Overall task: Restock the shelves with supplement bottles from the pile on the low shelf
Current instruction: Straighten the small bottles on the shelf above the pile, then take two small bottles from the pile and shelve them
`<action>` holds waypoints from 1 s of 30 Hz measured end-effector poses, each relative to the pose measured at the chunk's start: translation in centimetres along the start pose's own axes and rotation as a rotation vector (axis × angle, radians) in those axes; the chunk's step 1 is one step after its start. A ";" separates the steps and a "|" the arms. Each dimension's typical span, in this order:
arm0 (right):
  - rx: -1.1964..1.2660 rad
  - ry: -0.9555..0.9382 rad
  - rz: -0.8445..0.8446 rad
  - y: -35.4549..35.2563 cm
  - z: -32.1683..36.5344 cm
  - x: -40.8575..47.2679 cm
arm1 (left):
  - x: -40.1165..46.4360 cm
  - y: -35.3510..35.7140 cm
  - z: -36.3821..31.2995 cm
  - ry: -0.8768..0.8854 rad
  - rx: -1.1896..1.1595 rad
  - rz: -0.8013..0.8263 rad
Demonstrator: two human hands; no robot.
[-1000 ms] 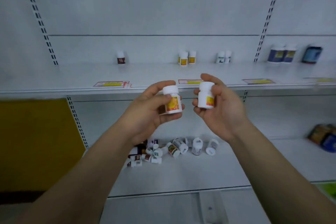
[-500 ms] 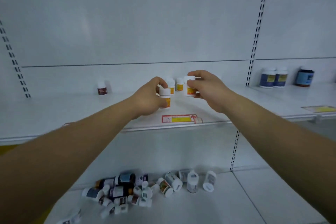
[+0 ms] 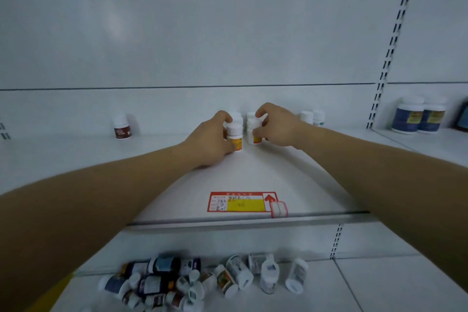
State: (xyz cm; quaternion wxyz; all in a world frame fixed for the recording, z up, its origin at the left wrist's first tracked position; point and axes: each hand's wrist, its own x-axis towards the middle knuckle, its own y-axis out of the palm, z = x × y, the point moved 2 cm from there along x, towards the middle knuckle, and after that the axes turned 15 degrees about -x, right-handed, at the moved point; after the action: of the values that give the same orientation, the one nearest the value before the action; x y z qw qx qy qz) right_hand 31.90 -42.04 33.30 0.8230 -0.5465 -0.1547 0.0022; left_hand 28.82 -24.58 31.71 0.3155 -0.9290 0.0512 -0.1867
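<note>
My left hand (image 3: 210,140) grips a small white bottle with an orange-yellow label (image 3: 234,137), standing upright on the upper shelf (image 3: 253,175). My right hand (image 3: 278,125) holds a second white bottle of the same kind (image 3: 254,132) just to its right. Both stand in front of two like bottles at the back wall, partly hidden by my fingers. The pile of supplement bottles (image 3: 202,278) lies tumbled on the low shelf below.
A brown-labelled bottle (image 3: 122,126) stands alone at the left of the upper shelf. Two small white bottles (image 3: 312,117) stand right of my hands. Blue-labelled jars (image 3: 417,115) sit on the neighbouring bay. A red and yellow price tag (image 3: 243,201) lies near the shelf's front edge.
Both hands carried their bottles from in front of me up and onto the upper shelf, down to its surface in front of the two bottles at the back. The camera moved closer.
</note>
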 end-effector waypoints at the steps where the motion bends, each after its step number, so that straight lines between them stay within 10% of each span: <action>1: -0.038 -0.021 -0.001 0.1 -0.1 0.4 | 0.3 0.1 0.1 -0.006 0.009 -0.008; 16: -0.318 -0.137 -0.057 -1.5 -0.1 0.7 | -0.9 -2.0 -1.1 -0.216 0.163 -0.028; 30: -0.281 -0.257 -0.057 2.4 17.7 -14.8 | -27.1 -12.4 -3.0 -0.146 0.262 0.109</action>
State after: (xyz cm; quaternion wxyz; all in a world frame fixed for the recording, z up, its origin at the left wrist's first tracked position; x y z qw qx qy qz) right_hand 13.66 -27.71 33.73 0.7118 -0.6468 -0.2725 0.0272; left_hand 2.35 -10.67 32.87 0.4463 -0.8869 0.0536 -0.1065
